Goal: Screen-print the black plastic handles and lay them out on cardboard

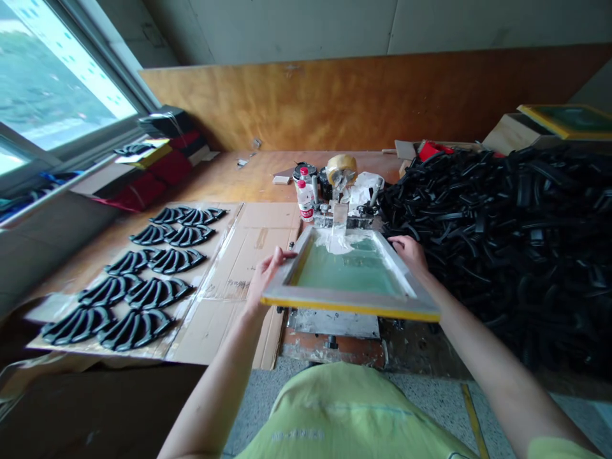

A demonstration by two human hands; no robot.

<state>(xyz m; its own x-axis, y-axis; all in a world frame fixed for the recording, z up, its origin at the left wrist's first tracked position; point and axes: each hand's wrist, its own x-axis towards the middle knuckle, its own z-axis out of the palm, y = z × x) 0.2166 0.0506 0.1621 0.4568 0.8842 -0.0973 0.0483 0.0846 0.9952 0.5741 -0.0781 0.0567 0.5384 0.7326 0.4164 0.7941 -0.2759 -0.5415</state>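
A screen-printing frame (351, 305) with a green mesh and a yellow front edge is tilted up over a metal base plate (337, 323). My left hand (266, 275) grips the frame's left rail, fingers curled over it. My right hand (409, 252) holds the right rail near its far end. White ink is smeared on the mesh at the far end, by the hinge clamp (338, 218).
Curved black plastic parts (143, 294) lie in paired rows on flattened cardboard (239, 268) to the left. A big heap of the same black parts (507, 217) fills the right. A small bottle (305, 201), a tape roll (341, 167) and jars stand behind the frame. A window is at far left.
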